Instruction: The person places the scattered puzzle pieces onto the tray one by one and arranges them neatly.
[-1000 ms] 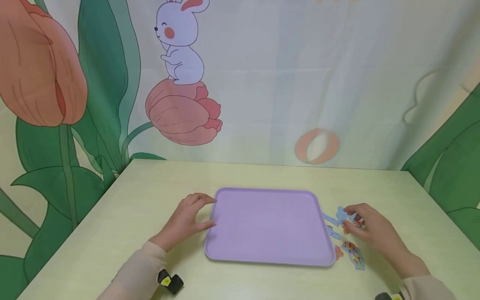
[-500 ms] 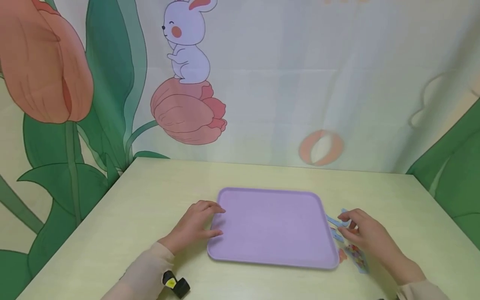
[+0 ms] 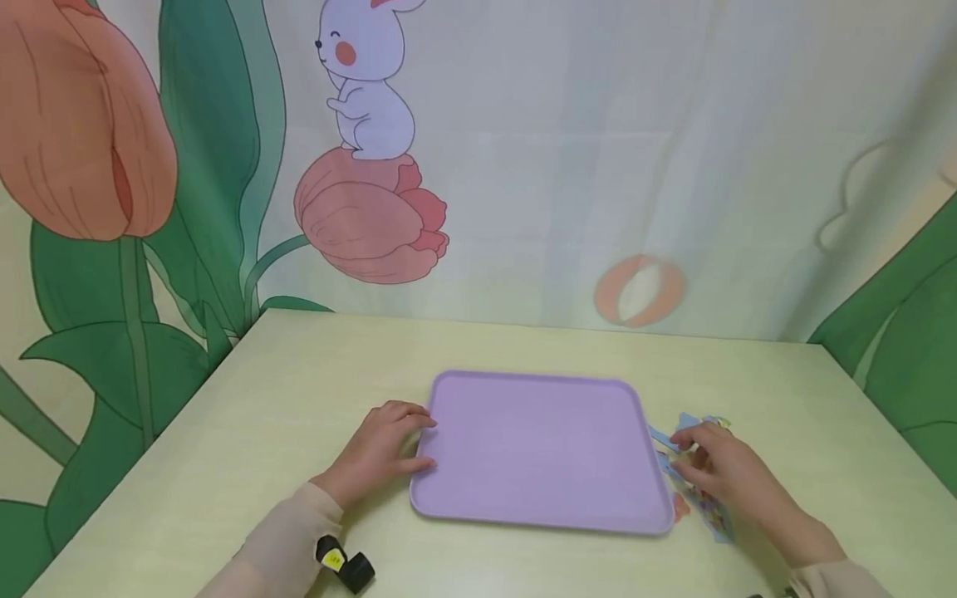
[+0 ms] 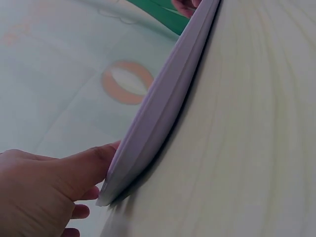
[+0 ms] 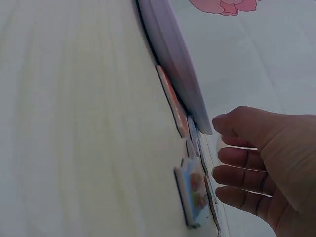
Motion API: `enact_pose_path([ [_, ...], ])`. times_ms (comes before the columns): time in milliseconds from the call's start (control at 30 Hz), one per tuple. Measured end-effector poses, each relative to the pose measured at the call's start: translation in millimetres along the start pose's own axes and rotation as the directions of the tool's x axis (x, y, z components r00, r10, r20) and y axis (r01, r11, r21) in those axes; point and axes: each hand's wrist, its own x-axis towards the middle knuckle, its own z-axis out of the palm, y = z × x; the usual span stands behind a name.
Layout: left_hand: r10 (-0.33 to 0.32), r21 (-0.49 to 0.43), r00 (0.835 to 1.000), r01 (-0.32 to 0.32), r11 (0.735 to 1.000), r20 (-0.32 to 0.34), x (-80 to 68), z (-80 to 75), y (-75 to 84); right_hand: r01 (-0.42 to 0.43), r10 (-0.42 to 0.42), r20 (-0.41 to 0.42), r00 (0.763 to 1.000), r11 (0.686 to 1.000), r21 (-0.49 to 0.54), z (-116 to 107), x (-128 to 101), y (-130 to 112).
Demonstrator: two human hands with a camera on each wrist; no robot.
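Observation:
A purple tray [image 3: 538, 378] lies flat in the middle of the pale table. My left hand [image 3: 385, 444] rests at its left edge, and in the left wrist view a finger [image 4: 84, 165] touches the tray rim [image 4: 163, 108]. My right hand [image 3: 710, 469] hovers just right of the tray over several colourful puzzle pieces [image 3: 706, 507]. Seen from the right wrist, its fingers [image 5: 237, 175] curl loosely beside the puzzle pieces [image 5: 192, 192] lying by the tray [image 5: 173, 54]. Nothing shows between thumb and fingers.
The table [image 3: 299, 390] stands against a cartoon backdrop with a rabbit [image 3: 370, 83] and tulips. A small black and yellow device [image 3: 344, 565] sits at my left wrist. One more puzzle piece [image 3: 699, 423] lies beyond my right hand.
My right hand has shifted a little left and nearer, onto the pieces beside the tray. The left hand stays at the tray's left edge.

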Motion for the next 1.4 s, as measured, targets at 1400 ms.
enact_pose_path([
  [1400, -0.01, -0.034, 1.0, 0.01, 0.999, 0.0, -3.7, -0.4, -1.5, -0.015, 0.015, 0.001, 1.0, 0.978, -0.209, 14, -2, -4],
])
